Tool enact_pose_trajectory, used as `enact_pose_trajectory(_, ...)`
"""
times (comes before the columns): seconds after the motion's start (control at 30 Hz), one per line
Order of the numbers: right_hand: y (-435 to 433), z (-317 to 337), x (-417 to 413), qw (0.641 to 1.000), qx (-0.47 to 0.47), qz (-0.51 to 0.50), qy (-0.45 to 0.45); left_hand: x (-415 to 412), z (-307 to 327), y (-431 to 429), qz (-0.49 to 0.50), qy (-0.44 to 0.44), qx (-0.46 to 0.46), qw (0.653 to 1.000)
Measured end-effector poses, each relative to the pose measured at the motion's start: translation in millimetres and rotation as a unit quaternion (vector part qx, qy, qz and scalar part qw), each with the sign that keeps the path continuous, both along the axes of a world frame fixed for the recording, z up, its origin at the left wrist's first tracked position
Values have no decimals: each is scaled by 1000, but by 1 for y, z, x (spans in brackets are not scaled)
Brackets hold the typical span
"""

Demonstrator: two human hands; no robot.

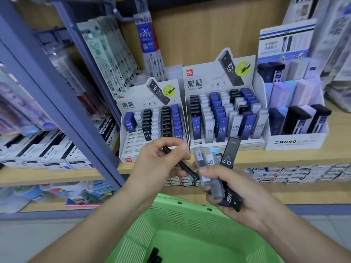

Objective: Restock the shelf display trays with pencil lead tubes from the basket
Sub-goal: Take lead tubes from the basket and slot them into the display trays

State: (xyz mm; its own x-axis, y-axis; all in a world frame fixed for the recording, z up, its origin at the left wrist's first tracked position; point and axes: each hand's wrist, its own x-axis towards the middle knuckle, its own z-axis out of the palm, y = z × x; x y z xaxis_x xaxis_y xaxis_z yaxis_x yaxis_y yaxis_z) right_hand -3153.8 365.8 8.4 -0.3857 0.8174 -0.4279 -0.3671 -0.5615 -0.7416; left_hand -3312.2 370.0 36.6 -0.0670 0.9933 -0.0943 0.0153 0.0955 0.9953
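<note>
Seen from the head camera, the left hand [161,162] pinches one slim black tube [187,169] between the thumb and curled fingers. The tube slants down toward the right hand [239,192], and its lower end is close by that hand's thumb. The right hand grips a fanned bunch of tubes [216,185] (grey see-through ones and dark ones marked HB and 0.7), with the thumb pressed across their front. Just beyond the left hand stands the left display tray [133,149]. Its front rows nearest the hand show bare slots, and blue, black and white tubes fill the rows behind. Beyond the right hand sits the second display tray [252,144], packed tight. Farther to the right of that hand is a MONO box [296,142]. All three rest on the wooden shelf [284,158]. Below both hands lies the green basket [190,221], with a few black tubes [154,256] at its bottom, near the left forearm.
</note>
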Motion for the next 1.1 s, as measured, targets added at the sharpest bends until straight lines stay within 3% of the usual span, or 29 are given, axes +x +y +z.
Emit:
enact_pose_trajectory(0.13, 6, 2, 2, 999, -10, -43, -15, -14, 0, 6, 8, -103, -19, 994)
enact_pose_trajectory(0.23, 5, 6, 4, 999, 19, -36, -25, -14, -4, 5, -12, -122, -9, 992)
enact_pose_trajectory(0.3, 7, 8, 4, 998, 38, -31, -28, -13, -8, 6, -16, -91, -6, 996)
enact_pose_trajectory(0.43, 12, 5, 6, 995, 63, -45, -59, -17, -12, 8, -41, 107, 36, 993)
enact_pose_trajectory(0.6, 14, 4, 3, 995, 74, -20, -66, -20, -9, 2, -158, 196, 22, 967)
enact_pose_trajectory(0.87, 19, 16, 16, 991, 87, -8, -106, -17, 12, 17, -50, 158, 94, 982)
enact_pose_trajectory(1.1, 28, 28, 83, 987, 86, -63, -121, 52, 69, 62, -81, 110, 219, 966)
